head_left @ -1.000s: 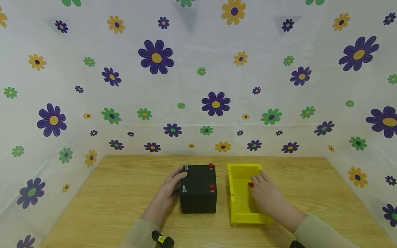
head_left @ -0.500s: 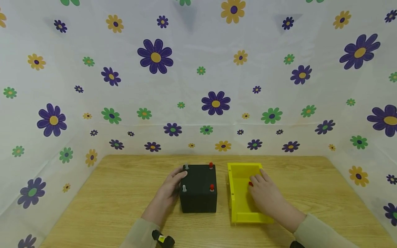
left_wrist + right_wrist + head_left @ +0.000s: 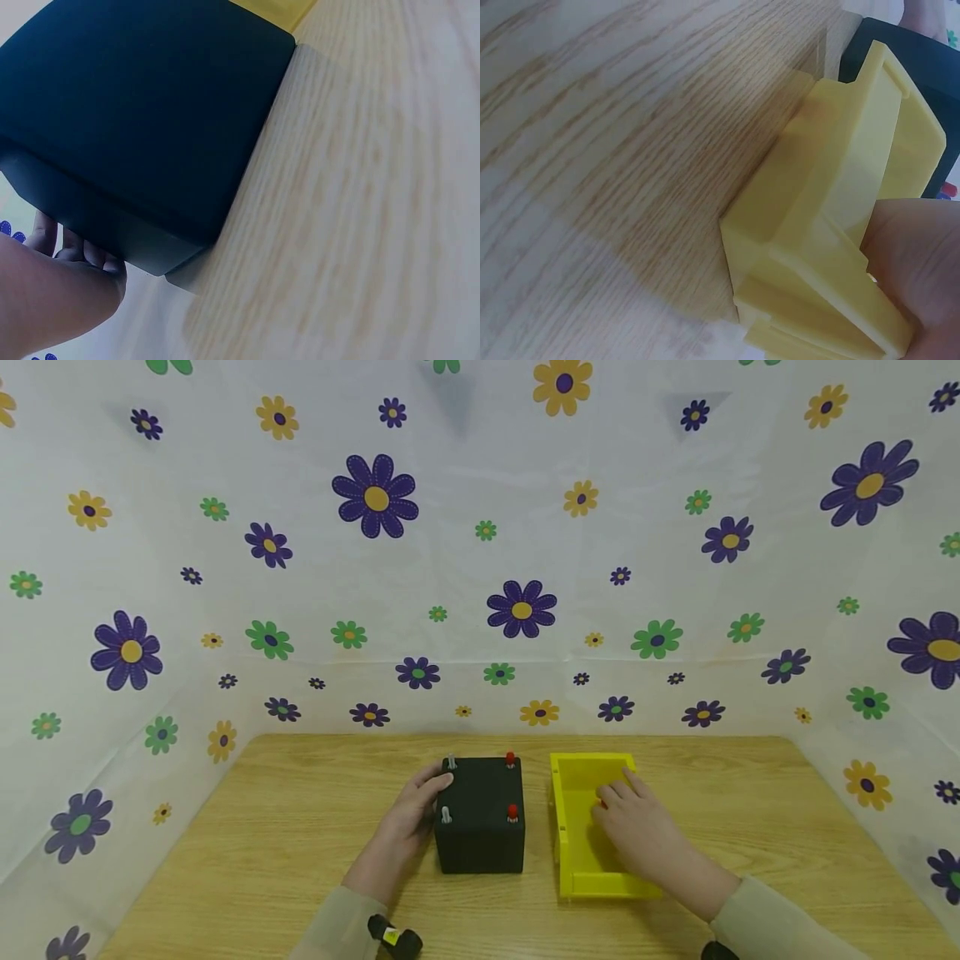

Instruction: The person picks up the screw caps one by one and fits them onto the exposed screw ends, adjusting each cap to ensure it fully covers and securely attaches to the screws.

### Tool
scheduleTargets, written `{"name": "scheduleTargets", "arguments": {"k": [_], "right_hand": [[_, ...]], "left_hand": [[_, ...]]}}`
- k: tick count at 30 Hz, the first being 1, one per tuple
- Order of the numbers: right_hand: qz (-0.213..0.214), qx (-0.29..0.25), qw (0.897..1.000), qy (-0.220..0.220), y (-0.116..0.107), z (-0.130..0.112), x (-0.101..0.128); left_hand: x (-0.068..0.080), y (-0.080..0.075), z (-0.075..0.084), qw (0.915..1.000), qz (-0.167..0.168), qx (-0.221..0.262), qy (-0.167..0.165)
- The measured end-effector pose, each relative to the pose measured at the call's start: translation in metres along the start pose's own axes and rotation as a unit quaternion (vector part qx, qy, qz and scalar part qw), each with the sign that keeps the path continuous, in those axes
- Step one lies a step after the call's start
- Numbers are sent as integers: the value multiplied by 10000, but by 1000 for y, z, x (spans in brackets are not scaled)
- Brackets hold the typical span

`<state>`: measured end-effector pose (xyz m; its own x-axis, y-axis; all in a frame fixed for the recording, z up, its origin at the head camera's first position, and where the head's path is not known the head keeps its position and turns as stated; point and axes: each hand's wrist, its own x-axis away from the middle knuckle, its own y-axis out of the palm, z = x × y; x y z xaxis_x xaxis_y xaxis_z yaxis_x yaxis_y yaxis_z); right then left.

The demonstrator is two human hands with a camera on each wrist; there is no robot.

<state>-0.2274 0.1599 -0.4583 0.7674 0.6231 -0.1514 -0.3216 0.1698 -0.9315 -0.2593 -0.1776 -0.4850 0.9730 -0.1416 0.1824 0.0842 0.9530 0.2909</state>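
Note:
A black box (image 3: 480, 814) stands mid-table with two red pegs (image 3: 512, 812) on its right side and two grey pegs (image 3: 446, 816) on its left. My left hand (image 3: 412, 814) grips the box's left side, thumb at the top edge. In the left wrist view the fingers (image 3: 75, 251) curl behind the box (image 3: 142, 112). To the right lies a yellow tray (image 3: 558, 827). Inside it, my right hand (image 3: 633, 827) pinches a small red piece (image 3: 598, 806) that is almost hidden under the fingertips. The right wrist view shows the tray's outer wall (image 3: 832, 225) and part of that hand (image 3: 919, 255).
The wooden table (image 3: 300, 827) is enclosed on three sides by white cloth with a flower print (image 3: 517, 610). A small black device (image 3: 393, 939) sits at my left wrist. Bare wood stretches to the left of the box and to the right of the tray.
The right hand's fingers have closed in over the red piece, which now shows only as a sliver. The left hand and the black box have not moved.

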Motion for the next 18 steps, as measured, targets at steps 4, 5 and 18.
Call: {"name": "scheduleTargets", "arguments": {"k": [4, 5, 18], "right_hand": [[111, -164, 9998, -13, 1, -1, -2], [132, -203, 9997, -15, 0, -1, -3], [135, -440, 9989, -70, -9, -1, -8]], "left_hand": [[0, 0, 0, 10000, 45, -21, -17], [0, 0, 0, 10000, 60, -30, -22], [-2, -1, -1, 10000, -8, -31, -19]]}}
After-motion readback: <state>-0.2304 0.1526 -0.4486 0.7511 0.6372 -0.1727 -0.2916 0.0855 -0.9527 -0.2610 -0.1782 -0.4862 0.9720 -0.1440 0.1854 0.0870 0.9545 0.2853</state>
